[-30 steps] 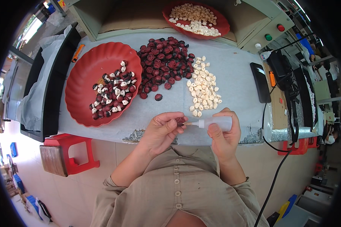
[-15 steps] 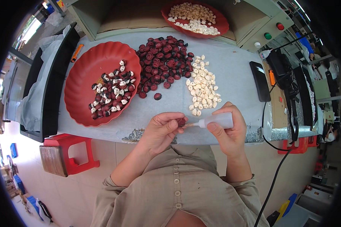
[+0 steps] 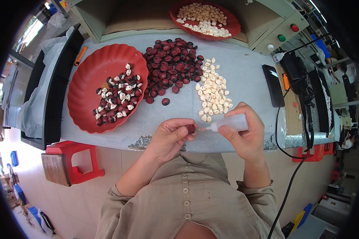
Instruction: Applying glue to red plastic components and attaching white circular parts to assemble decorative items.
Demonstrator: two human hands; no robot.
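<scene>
Between thumb and fingers, my left hand [image 3: 172,136] pinches a small dark-red rounded piece [image 3: 191,128] above the table's front edge. My right hand [image 3: 245,133] is wrapped round a translucent white squeeze bottle [image 3: 232,122], held on its side. Its thin nozzle points left, a little apart from the red piece. Beyond my hands lies a heap of dark-red and black pieces [image 3: 171,65], with one loose piece [image 3: 165,102] in front of it. Right of that heap spreads a pile of small cream-coloured pieces [image 3: 213,91].
A red scalloped bowl [image 3: 81,87] on the left holds joined red and white pieces. Another red dish [image 3: 235,30] with pale pieces sits in the grey-green cabinet [image 3: 263,36]. A black phone [image 3: 273,85] and a cable [image 3: 293,179] lie right; a black tray [image 3: 54,99] stands left.
My right hand has drawn the squeeze bottle slightly to the right, and its nozzle has come away from the red piece. My left hand has stayed in place.
</scene>
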